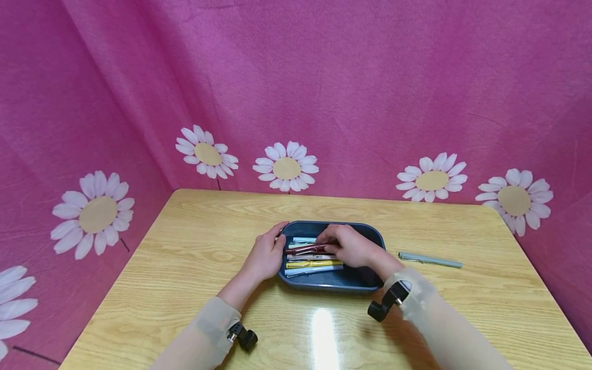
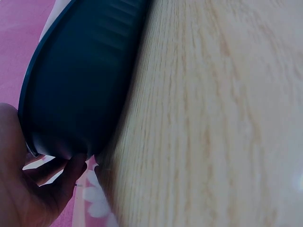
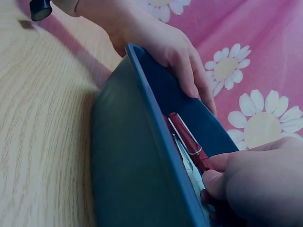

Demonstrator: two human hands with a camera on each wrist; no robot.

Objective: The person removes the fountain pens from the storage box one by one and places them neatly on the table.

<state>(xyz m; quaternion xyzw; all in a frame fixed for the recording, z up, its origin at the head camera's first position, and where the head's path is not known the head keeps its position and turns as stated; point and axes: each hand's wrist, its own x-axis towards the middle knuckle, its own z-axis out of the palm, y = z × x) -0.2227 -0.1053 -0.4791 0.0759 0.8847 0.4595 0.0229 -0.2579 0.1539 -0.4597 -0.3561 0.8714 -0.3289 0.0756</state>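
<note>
Head view: the left hand (image 1: pixel 270 253) grips the left end of the bin (image 1: pixel 358 277) on the counter (image 1: pixel 208 226); in the bin, the right hand (image 1: pixel 349 245) pinches a red pen (image 1: pixel 300 251), covering its right end. A yellow pen (image 1: pixel 316 264) and pale pens (image 1: pixel 316 270) lie nearby inside; a green pen (image 1: pixel 432 260) lies right of the bin.

Left wrist view: the bin's wall hides its contents.

Right wrist view: the wall partly hides the pens; the right hand is cut off.

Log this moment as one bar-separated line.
left grip: holds left end of tray | right grip: pinches dark red pen inside it | yellow pen: in tray | pale pen: on table, right of tray
</note>
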